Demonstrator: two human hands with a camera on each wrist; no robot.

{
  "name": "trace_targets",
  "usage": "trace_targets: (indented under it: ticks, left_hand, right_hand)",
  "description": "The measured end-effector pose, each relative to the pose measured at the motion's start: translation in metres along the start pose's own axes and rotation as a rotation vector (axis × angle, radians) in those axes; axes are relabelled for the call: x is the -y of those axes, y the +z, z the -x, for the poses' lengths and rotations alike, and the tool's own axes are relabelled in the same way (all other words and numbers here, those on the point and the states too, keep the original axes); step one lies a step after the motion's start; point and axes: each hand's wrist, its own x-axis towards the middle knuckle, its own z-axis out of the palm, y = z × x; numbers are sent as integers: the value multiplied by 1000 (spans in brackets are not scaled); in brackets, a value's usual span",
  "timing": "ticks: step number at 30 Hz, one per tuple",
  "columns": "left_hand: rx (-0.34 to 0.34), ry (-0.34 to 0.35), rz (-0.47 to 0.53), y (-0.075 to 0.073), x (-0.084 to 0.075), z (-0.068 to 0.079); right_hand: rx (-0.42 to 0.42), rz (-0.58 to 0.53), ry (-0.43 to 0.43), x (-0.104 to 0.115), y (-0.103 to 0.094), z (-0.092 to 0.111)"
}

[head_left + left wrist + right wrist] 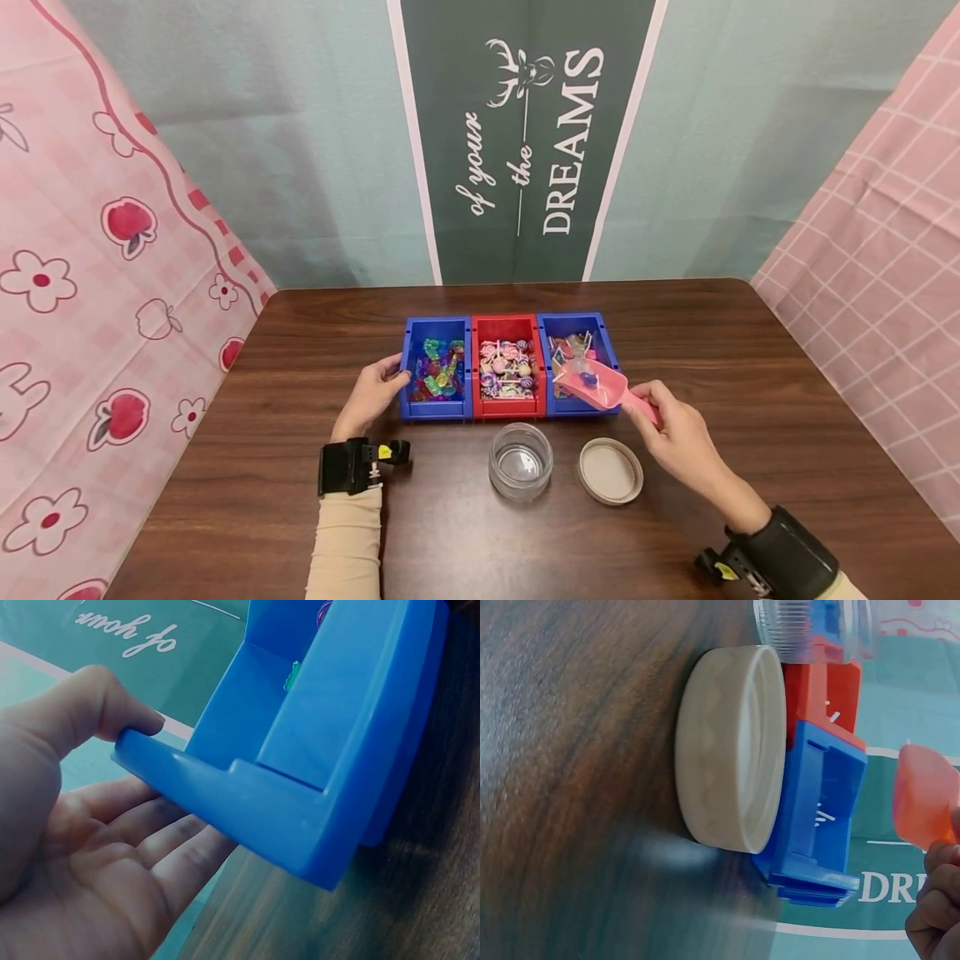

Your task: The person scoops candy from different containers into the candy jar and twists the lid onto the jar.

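My left hand (371, 396) grips the outer side wall of the left blue bin (437, 409), thumb over the rim and fingers against the outside. Inside that bin lie colourful translucent pieces (438, 371). My right hand (675, 429) holds a pink scoop (611, 385) by its handle, over the front of the right blue bin (573, 323). A dark blue piece (588, 379) and a clear one sit in the scoop. In the right wrist view, the scoop (922, 795) is raised above the bins. Small lollipops (508, 367) fill the red bin (510, 408) between the blue ones.
An uncovered glass jar (520, 475) stands in front of the red bin. To its right, a beige lid (610, 472) lies on the brown wooden table (450, 542). A fabric backdrop (337, 167) rises behind the table's far edge.
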Motion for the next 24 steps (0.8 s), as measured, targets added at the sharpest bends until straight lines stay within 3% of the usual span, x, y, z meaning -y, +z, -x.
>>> trace_targets:
  ticks: [6, 14, 24]
  left_hand:
    - [1, 1, -12, 1, -1, 0]
    - [9, -6, -19, 1, -1, 0]
    - [9, -9, -23, 1, -1, -1]
  right_hand:
    - [52, -50, -19, 7, -10, 2]
    - [145, -213, -20, 10, -11, 9]
    - [265, -352, -136, 7, -9, 18]
